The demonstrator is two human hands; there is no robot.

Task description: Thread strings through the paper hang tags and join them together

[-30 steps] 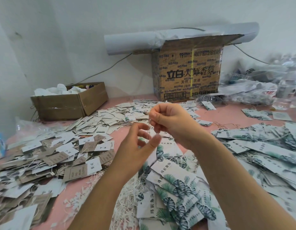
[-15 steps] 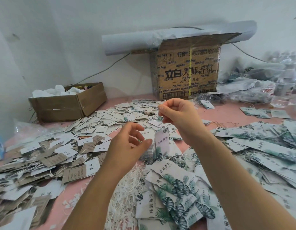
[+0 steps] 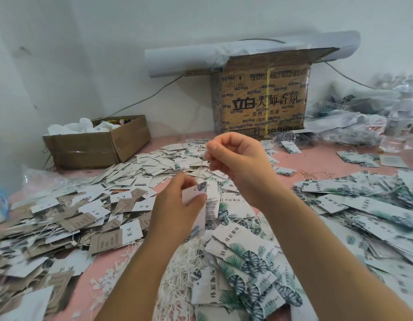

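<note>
Pink table [image 3: 316, 162]: box [image 3: 96, 150] holds white wads [image 3: 85, 126]; left grip [image 3: 175, 212] pinches tag [image 3: 196, 195], right grip [image 3: 238, 158] string [image 3: 202, 167] (faint).

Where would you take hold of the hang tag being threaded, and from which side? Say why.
Pinch the hang tag just below its top end, from the left, as the left hand does. It stands upright, and the string runs from that end up to the right hand; a grip beneath steadies it without blocking the string.

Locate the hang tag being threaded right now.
Head view, centre: the hang tag is pinched in the left hand, just below the right hand that pinches the string, over the heap of loose strings.
</note>
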